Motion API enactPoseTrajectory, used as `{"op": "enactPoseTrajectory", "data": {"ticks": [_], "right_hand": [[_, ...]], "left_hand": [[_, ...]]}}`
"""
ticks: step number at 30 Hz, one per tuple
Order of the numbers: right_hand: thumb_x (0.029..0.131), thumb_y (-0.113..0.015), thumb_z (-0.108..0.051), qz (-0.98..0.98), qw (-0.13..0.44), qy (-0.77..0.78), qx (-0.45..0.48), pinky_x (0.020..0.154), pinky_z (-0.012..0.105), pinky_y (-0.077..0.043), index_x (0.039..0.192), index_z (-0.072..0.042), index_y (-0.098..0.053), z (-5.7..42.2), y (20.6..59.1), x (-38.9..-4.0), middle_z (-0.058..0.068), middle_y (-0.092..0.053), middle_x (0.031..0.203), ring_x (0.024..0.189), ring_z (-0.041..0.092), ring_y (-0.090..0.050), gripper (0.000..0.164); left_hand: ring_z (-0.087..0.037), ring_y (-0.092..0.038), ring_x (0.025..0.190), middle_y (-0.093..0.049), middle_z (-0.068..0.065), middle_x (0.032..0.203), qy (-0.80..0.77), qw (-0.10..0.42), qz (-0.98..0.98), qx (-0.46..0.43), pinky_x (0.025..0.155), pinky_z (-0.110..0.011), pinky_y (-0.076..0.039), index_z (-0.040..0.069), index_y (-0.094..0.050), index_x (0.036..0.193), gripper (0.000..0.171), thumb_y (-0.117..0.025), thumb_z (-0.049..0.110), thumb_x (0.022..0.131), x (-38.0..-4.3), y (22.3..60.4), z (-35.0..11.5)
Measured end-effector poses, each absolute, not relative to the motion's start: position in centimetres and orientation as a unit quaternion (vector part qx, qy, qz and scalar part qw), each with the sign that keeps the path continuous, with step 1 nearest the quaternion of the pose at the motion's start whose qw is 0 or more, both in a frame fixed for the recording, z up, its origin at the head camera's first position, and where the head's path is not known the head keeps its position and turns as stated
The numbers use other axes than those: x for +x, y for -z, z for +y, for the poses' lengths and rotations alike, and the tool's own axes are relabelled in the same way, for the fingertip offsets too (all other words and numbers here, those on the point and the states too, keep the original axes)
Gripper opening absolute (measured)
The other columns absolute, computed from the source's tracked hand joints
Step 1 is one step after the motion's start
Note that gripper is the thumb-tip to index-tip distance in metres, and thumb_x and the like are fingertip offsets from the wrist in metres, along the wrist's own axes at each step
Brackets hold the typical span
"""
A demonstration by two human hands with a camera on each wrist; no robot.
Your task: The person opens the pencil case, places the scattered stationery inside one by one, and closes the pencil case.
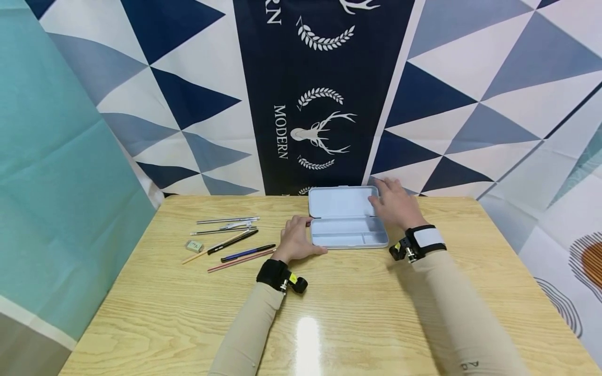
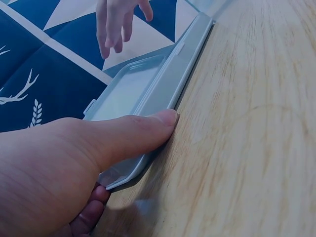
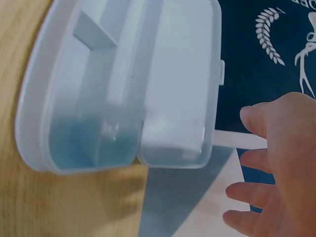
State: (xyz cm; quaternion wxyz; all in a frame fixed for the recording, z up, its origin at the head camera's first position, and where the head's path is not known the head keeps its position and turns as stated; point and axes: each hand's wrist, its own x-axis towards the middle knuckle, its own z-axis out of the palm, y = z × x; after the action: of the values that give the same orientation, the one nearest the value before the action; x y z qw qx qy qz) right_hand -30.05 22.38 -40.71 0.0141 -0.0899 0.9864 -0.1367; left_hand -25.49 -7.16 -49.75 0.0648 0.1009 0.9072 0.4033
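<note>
A pale blue-grey pencil case [image 1: 338,225] lies with its lid [image 1: 343,202] swung back toward the wall. Inside its base, thin dividers mark off compartments, and no items show in them. My left hand [image 1: 296,240] grips the case's left end. In the left wrist view, the thumb [image 2: 143,131] lies across the front wall while curled fingers are partly hidden at the end. Beside the lid's right edge hovers my right hand [image 1: 398,204], fingers spread and loosely bent. The right wrist view shows a gap between that hand [image 3: 289,168] and the lid.
Left of the case lie a black pen [image 1: 232,242], a blue pen [image 1: 247,253], reddish sticks [image 1: 235,262], a yellowish pencil [image 1: 197,256], an eraser [image 1: 194,245] and a small whitish item [image 1: 237,225]. A patterned cloth [image 1: 324,78] hangs behind the table's back edge.
</note>
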Motion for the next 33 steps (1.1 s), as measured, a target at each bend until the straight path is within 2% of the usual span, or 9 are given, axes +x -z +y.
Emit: {"op": "enactPoseTrajectory", "data": {"ticks": [6, 11, 16, 23, 27, 33], "right_hand": [[0.119, -0.046, -0.039, 0.983, 0.004, 0.155, -0.101, 0.132, 0.082, -0.029, 0.176, -0.004, -0.034, 23.0, 40.4, -30.2, 0.036, -0.025, 0.182, 0.17, 0.06, -0.023, 0.068], [0.12, -0.049, -0.034, 0.975, -0.028, 0.192, -0.112, 0.131, 0.079, -0.033, 0.172, 0.0, -0.04, 23.0, 39.7, -30.0, 0.04, -0.033, 0.176, 0.162, 0.063, -0.035, 0.063], [0.119, -0.051, -0.033, 0.964, -0.055, 0.239, -0.106, 0.129, 0.076, -0.038, 0.171, 0.001, -0.043, 23.0, 38.6, -29.6, 0.042, -0.04, 0.17, 0.157, 0.061, -0.044, 0.062], [0.12, -0.051, -0.037, 0.941, -0.034, 0.323, -0.097, 0.116, 0.07, -0.055, 0.165, -0.004, -0.054, 23.2, 38.7, -29.3, 0.033, -0.057, 0.163, 0.144, 0.055, -0.064, 0.056], [0.119, -0.054, -0.036, 0.941, -0.026, 0.323, -0.096, 0.112, 0.068, -0.058, 0.161, -0.002, -0.057, 23.6, 39.1, -29.2, 0.032, -0.06, 0.16, 0.139, 0.054, -0.067, 0.054], [0.116, -0.061, -0.031, 0.947, 0.0, 0.309, -0.088, 0.107, 0.067, -0.061, 0.163, 0.0, -0.055, 24.4, 39.9, -29.0, 0.035, -0.06, 0.159, 0.135, 0.057, -0.069, 0.056]], "left_hand": [[-0.043, -0.044, 0.149, -0.051, -0.022, 0.163, -0.406, 0.067, 0.906, 0.1, 0.121, -0.058, -0.037, 0.006, -0.054, 0.162, 0.099, -0.103, 0.035, 0.081, -25.6, 50.0, -7.2], [-0.042, -0.042, 0.151, -0.05, -0.022, 0.165, -0.405, 0.069, 0.906, 0.101, 0.122, -0.058, -0.037, 0.007, -0.053, 0.164, 0.101, -0.103, 0.034, 0.081, -25.4, 49.7, -7.1], [-0.041, -0.043, 0.15, -0.05, -0.02, 0.165, -0.396, 0.068, 0.91, 0.104, 0.12, -0.056, -0.038, 0.006, -0.052, 0.164, 0.1, -0.102, 0.034, 0.082, -25.3, 49.4, -7.1], [-0.042, -0.042, 0.155, -0.048, -0.021, 0.169, -0.392, 0.067, 0.912, 0.102, 0.126, -0.059, -0.037, 0.006, -0.052, 0.164, 0.099, -0.1, 0.036, 0.083, -25.3, 49.3, -7.2], [-0.041, -0.043, 0.153, -0.049, -0.02, 0.167, -0.395, 0.069, 0.91, 0.106, 0.124, -0.059, -0.038, 0.006, -0.052, 0.164, 0.099, -0.101, 0.035, 0.083, -25.4, 49.3, -7.3], [-0.042, -0.043, 0.152, -0.05, -0.022, 0.166, -0.401, 0.067, 0.908, 0.106, 0.124, -0.059, -0.037, 0.007, -0.053, 0.164, 0.099, -0.102, 0.034, 0.082, -25.6, 49.6, -7.3]]}}
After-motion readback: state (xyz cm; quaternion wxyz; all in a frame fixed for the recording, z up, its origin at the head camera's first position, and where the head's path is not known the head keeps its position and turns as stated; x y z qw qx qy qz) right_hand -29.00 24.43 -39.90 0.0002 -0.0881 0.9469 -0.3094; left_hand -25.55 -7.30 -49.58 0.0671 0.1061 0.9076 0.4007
